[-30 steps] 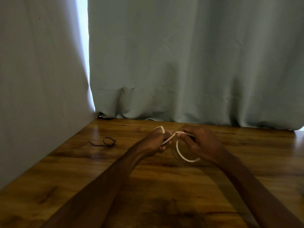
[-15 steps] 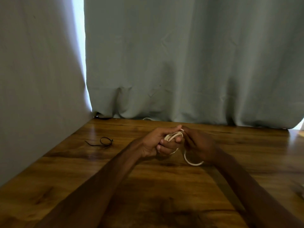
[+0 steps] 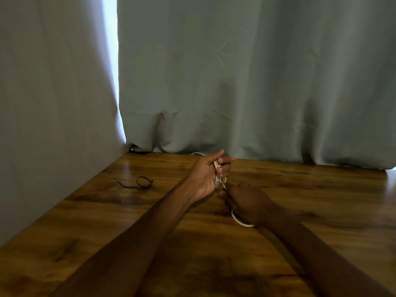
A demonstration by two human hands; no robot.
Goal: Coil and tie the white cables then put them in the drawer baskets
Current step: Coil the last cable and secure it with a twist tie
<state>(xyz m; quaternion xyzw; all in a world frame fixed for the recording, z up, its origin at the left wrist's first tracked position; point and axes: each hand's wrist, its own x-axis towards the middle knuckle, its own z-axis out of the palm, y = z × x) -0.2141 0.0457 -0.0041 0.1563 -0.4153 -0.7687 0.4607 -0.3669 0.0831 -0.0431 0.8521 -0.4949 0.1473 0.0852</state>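
White cable (image 3: 219, 179) half-coiled above the bench (image 3: 321, 189)
Short loops bunched upright in the grip of the left hand (image 3: 205, 176); a strand drops into the right hand (image 3: 248, 202); one curved loop shows below that hand, close to the bench.

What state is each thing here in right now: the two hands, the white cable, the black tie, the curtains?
left hand: raised, fingers curled round bunched cable loops.
right hand: lower, gripping the cable's loose part.
white cable: partly coiled, not tied, one loop showing under the right hand.
black tie: looped, lying untouched on the table.
curtains: drawn, bright gap at left.
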